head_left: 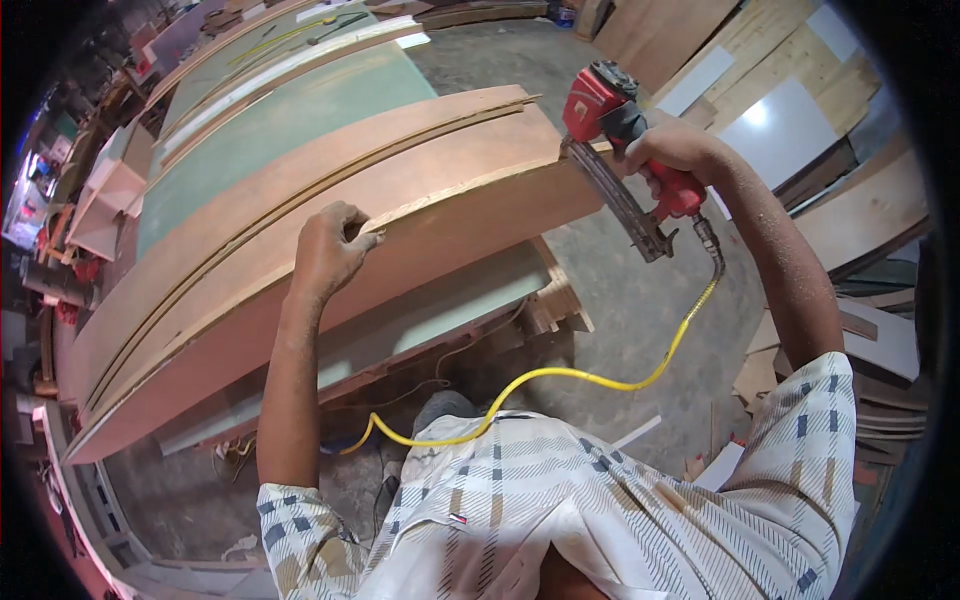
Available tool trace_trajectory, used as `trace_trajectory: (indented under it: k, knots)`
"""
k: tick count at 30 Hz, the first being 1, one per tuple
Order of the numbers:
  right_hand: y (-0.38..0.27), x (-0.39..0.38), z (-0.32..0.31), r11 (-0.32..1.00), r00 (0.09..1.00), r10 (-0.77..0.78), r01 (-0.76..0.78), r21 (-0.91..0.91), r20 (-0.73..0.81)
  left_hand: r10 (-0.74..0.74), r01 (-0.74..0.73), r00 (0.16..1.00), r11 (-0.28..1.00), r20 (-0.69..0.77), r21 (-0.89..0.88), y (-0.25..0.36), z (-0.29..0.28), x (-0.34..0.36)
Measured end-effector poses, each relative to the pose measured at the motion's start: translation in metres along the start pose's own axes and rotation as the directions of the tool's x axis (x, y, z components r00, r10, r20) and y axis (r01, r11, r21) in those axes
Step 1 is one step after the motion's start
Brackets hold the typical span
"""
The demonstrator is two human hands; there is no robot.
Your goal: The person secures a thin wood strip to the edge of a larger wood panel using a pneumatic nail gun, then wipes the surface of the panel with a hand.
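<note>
My right hand (668, 150) is wrapped round the grip of a red pneumatic nail gun (598, 100). The gun's nose meets the right end of the top edge of a long plywood panel (450, 215) standing on its edge; whether it presses there I cannot tell. A yellow air hose (560, 372) runs from the gun's handle down past my body. Partway along the same edge, my left hand (333, 250) pinches the panel between thumb and curled fingers. Beyond the panel lies a wide plywood sheet (470, 140) with thin wooden strips (330, 190) along it.
A pale green tabletop (330, 105) extends behind the plywood, with more boards and tools at its far end. Below the panel sits a greenish board (450, 300). Sheets and offcuts (790, 130) lean and lie at the right. Grey concrete floor (500, 60) shows around.
</note>
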State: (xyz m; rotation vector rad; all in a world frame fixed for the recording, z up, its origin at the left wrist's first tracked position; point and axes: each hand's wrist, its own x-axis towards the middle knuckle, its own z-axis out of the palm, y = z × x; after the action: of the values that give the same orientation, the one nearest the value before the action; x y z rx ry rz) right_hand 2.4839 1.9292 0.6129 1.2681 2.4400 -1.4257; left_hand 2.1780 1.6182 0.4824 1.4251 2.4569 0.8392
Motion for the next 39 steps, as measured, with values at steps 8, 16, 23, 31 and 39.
trace_trajectory:
  k: [8,16,23,31,39]
  knots:
    - [0.007,0.008,-0.003,0.995,0.994,0.096,-0.096,0.002,-0.051,0.148,-0.137,0.985,0.983,-0.088,0.123,0.017,0.023,0.014]
    - [0.017,0.018,-0.005,0.989,0.985,0.151,-0.151,0.011,-0.085,0.270,-0.265,0.959,0.962,-0.086,0.069,0.078,0.096,0.058]
    - [0.005,0.009,-0.009,0.989,0.989,0.134,-0.130,0.069,-0.056,0.322,-0.324,0.944,0.946,-0.070,-0.006,0.096,0.102,0.064]
    - [-0.020,-0.005,0.002,0.982,0.992,0.124,-0.119,0.147,-0.023,0.302,-0.304,0.951,0.952,-0.060,-0.029,0.112,0.102,0.073]
    - [-0.035,-0.011,0.012,0.995,0.996,0.091,-0.090,0.051,-0.016,0.311,-0.316,0.946,0.948,-0.089,-0.035,0.121,0.102,0.075]
